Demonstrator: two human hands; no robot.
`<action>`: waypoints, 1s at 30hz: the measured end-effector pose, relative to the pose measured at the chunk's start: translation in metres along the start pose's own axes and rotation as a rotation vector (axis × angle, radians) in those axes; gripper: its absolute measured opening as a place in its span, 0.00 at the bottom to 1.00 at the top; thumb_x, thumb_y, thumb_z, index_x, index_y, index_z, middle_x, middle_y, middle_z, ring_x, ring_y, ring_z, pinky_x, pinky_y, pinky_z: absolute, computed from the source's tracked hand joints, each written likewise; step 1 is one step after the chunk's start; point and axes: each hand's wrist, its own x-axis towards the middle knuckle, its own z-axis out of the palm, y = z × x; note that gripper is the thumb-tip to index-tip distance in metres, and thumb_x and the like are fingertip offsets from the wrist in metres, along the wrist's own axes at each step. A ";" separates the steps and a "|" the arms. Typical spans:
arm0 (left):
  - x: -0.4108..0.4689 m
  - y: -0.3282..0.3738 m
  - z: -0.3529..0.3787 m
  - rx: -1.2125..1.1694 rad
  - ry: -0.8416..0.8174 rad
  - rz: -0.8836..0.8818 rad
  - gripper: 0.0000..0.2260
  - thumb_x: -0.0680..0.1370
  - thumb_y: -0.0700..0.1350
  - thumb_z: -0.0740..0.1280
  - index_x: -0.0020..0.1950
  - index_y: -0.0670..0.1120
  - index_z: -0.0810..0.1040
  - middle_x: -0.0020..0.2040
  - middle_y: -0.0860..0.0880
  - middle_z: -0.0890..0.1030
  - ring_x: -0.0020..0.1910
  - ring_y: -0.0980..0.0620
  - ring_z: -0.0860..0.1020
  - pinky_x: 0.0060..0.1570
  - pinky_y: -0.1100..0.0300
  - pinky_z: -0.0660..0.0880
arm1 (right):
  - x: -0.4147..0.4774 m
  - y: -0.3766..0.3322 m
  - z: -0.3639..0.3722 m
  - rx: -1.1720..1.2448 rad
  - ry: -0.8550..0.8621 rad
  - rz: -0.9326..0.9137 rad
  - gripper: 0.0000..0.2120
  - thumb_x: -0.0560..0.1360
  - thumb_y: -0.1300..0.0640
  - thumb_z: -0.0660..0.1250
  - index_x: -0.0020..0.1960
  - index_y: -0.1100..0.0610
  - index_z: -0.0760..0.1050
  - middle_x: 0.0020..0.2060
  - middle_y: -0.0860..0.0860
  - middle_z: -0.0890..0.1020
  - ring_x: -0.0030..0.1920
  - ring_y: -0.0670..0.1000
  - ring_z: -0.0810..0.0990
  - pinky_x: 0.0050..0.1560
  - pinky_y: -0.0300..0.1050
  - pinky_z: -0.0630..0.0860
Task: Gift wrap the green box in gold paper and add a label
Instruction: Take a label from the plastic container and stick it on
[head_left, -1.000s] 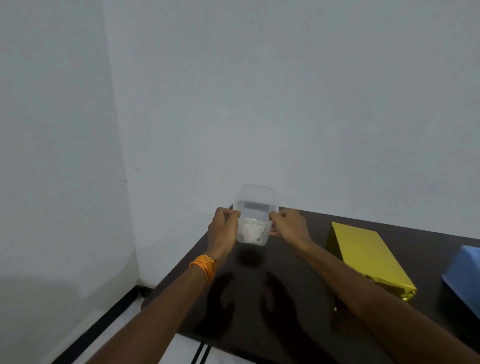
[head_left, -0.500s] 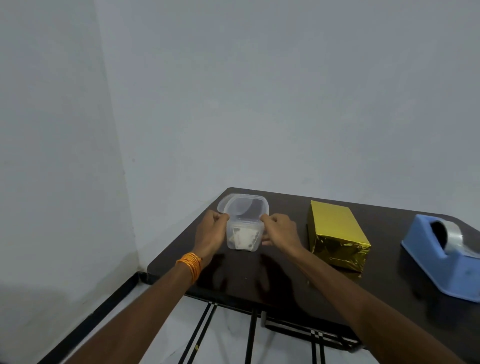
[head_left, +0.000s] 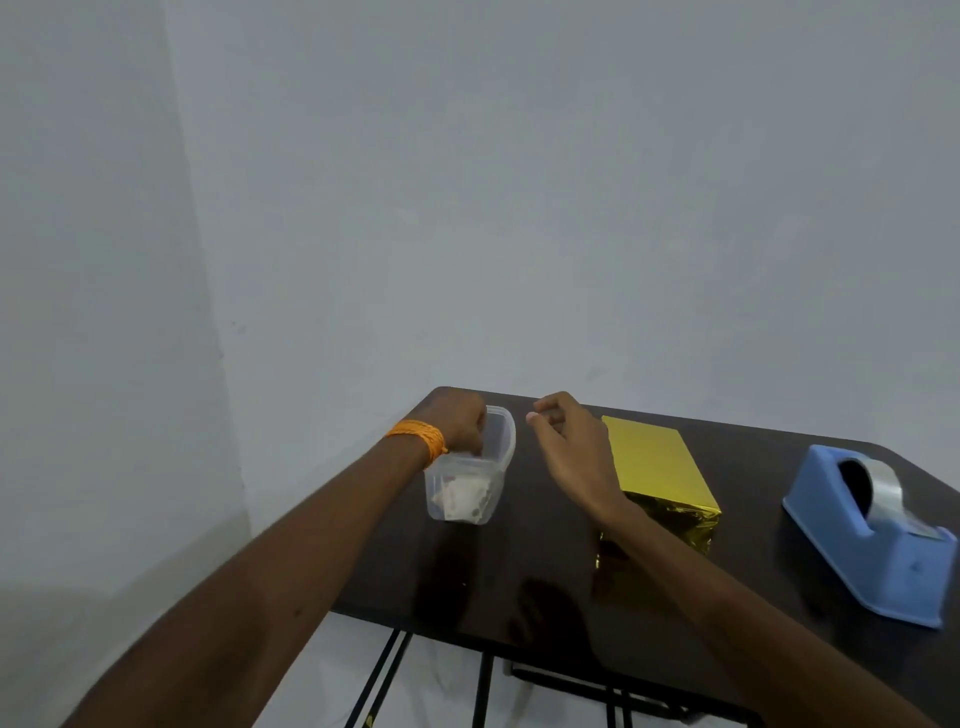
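Right hand (head_left: 571, 457) has left the tub (head_left: 462, 493); gold box (head_left: 654, 462) lies lengthwise, pointing away.

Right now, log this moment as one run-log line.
left grip: fingers in clear container, hold unclear | right grip: above table, nothing seen held | gold-wrapped box: on table | tape dispenser: far right
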 end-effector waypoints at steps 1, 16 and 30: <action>0.004 0.003 0.002 0.057 -0.088 -0.001 0.16 0.70 0.47 0.75 0.54 0.43 0.82 0.53 0.45 0.83 0.52 0.44 0.80 0.54 0.53 0.78 | 0.001 0.001 -0.001 0.013 -0.013 -0.011 0.08 0.79 0.54 0.66 0.56 0.54 0.77 0.46 0.46 0.82 0.46 0.43 0.79 0.45 0.39 0.76; 0.006 -0.010 0.030 -0.017 -0.035 -0.019 0.11 0.75 0.35 0.67 0.57 0.40 0.82 0.59 0.42 0.80 0.59 0.44 0.77 0.54 0.60 0.71 | 0.006 0.012 0.000 -0.051 -0.046 -0.091 0.06 0.77 0.58 0.67 0.52 0.54 0.81 0.44 0.46 0.83 0.45 0.41 0.80 0.42 0.32 0.73; -0.018 -0.007 -0.017 -0.297 0.256 -0.031 0.10 0.62 0.37 0.79 0.38 0.47 0.82 0.41 0.49 0.83 0.40 0.50 0.81 0.41 0.57 0.80 | 0.012 -0.009 0.012 -0.060 -0.128 -0.093 0.05 0.76 0.60 0.70 0.50 0.57 0.83 0.45 0.49 0.85 0.43 0.42 0.81 0.39 0.29 0.73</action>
